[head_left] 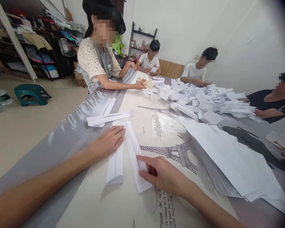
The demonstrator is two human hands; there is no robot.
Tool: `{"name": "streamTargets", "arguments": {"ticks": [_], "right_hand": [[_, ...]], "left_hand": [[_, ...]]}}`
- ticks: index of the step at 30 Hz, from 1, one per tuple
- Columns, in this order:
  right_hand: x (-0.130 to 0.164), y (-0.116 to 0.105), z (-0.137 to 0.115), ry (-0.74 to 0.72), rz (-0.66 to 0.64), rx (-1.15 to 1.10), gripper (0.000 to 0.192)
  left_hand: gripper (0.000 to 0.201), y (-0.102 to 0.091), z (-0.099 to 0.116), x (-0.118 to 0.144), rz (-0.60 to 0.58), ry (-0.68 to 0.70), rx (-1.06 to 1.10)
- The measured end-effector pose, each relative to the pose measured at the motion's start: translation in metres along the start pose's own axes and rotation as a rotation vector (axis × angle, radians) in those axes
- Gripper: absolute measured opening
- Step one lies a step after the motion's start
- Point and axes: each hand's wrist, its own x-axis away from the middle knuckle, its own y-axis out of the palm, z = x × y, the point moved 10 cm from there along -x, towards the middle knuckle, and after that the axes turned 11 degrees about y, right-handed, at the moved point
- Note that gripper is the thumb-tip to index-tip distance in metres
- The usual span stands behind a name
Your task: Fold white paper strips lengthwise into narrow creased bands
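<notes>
Two long folded paper strips lie side by side in front of me. My left hand point(108, 141) rests flat on the upper part of the left folded paper strip point(115, 166), fingers stretched out. On the right folded paper strip point(135, 164), the index finger and thumb of my right hand point(160, 174) touch the right edge, set apart from each other. The other fingers of that hand are curled and partly hidden. Just beyond my left hand, more folded strips point(106, 117) lie crossed over one another.
A stack of white paper sheets point(230, 152) lies to the right, with a heap of folded paper pieces point(197, 98) behind it. The table bears an Eiffel Tower printed cover point(156, 209). Several people sit around it; a green stool point(32, 94) stands on the floor at left.
</notes>
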Motion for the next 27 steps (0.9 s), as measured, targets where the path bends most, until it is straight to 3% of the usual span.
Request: {"name": "streamTargets", "arguments": {"ticks": [7, 14, 22, 27], "right_hand": [[0.003, 0.011, -0.012, -0.095, 0.078, 0.146, 0.057], [0.02, 0.026, -0.043, -0.422, 0.064, 0.351, 0.056], [0.036, 0.018, -0.063, -0.643, 0.295, 0.479, 0.021], [0.046, 0.022, -0.074, -0.741, 0.357, 0.476, 0.03]], "left_hand": [[0.045, 0.001, 0.001, -0.001, -0.076, -0.037, -0.026], [0.048, -0.002, 0.002, -0.001, -0.094, -0.04, 0.003], [0.05, -0.004, 0.0, -0.001, -0.074, -0.028, 0.024], [0.048, -0.003, -0.001, 0.0, -0.071, -0.023, 0.051]]}}
